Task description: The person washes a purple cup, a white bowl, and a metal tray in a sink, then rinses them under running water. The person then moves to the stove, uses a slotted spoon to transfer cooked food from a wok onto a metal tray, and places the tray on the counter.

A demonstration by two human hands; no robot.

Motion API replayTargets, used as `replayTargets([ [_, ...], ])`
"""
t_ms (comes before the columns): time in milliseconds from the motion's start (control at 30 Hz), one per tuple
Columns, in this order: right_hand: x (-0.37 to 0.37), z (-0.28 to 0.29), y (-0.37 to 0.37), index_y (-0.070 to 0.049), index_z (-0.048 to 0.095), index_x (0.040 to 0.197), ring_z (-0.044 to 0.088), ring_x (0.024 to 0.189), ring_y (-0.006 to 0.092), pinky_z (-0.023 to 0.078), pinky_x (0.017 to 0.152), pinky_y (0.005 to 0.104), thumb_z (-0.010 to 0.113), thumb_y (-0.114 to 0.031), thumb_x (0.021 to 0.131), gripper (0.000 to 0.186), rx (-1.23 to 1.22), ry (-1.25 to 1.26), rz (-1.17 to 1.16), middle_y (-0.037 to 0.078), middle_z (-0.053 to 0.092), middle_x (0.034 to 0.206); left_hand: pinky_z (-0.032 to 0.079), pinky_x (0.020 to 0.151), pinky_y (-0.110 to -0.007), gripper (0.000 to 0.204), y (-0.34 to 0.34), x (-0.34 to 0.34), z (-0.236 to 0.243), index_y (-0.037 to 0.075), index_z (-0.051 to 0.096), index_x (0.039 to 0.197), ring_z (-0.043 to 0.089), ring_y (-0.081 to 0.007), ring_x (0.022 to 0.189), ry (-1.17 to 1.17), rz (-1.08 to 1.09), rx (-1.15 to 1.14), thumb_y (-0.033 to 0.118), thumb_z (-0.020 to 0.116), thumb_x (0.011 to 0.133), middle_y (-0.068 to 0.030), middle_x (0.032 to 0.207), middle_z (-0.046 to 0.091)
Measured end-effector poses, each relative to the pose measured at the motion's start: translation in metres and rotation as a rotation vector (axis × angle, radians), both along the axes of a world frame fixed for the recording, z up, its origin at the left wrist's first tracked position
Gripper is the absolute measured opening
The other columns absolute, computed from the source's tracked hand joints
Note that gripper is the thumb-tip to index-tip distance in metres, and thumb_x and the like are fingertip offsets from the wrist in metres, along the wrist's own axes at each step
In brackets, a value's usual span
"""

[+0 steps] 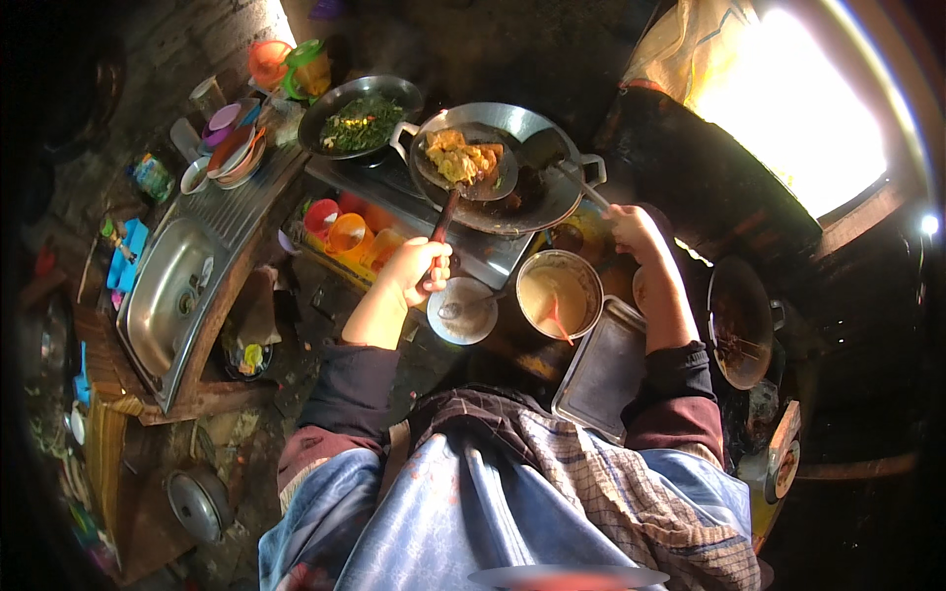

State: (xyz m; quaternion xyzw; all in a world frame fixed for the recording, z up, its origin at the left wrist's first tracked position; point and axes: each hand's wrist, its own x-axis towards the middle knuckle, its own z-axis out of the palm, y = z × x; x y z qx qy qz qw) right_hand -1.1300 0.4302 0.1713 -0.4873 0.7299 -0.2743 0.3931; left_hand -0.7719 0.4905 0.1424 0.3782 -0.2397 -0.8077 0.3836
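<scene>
My left hand (pixel 420 268) grips the wooden handle of a strainer ladle (pixel 445 218), whose round head holds golden fried pieces (pixel 463 158) above the wide wok (pixel 547 207). My right hand (pixel 629 229) is closed on the metal handle of a spatula (pixel 583 187) that reaches into the wok's right side, its tip partly hidden among dark contents. Below my hands are a pot of pale batter (pixel 547 288) with a red utensil and a white bowl (pixel 475 325) with a spoon. A pan of leafy greens (pixel 355 128) stands behind, to the left.
A steel sink (pixel 158 295) with stacked dishes (pixel 227 148) lies left. Colourful cups (pixel 345 233) sit below the stove (pixel 355 187). A metal tray (pixel 596 374) lies below my right arm; a blackened pan (pixel 734 305) stands right. Bright light enters through an opening (pixel 778 108) at upper right.
</scene>
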Motion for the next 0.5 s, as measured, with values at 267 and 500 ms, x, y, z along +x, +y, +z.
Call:
replayTargets([
  [267,0.017,-0.055,-0.01,-0.003,0.057,0.095,0.041,0.042,0.0083,0.039,0.038,0.0251,0.045,-0.031,0.088,0.031,0.222,-0.009,0.136,-0.004,0.043,0.053,0.026,0.034,-0.018,0.004,0.008,0.003,0.012,0.005,0.046,0.084,0.039,-0.0056,0.043,0.043,-0.015,-0.019,0.008,0.047,0.082,0.0012,0.06,0.045],
  [500,0.017,-0.078,-0.001,0.0,0.055,0.099,0.029,0.042,0.0041,0.025,0.044,0.0204,0.043,-0.027,0.09,0.032,0.432,-0.884,0.032,-0.008,0.033,0.051,0.026,0.035,-0.021,0.01,0.013,0.01,0.021,0.006,0.04,0.075,0.039,-0.0088,0.042,0.058,0.046,-0.036,0.005,0.049,0.081,-0.0018,0.058,0.042],
])
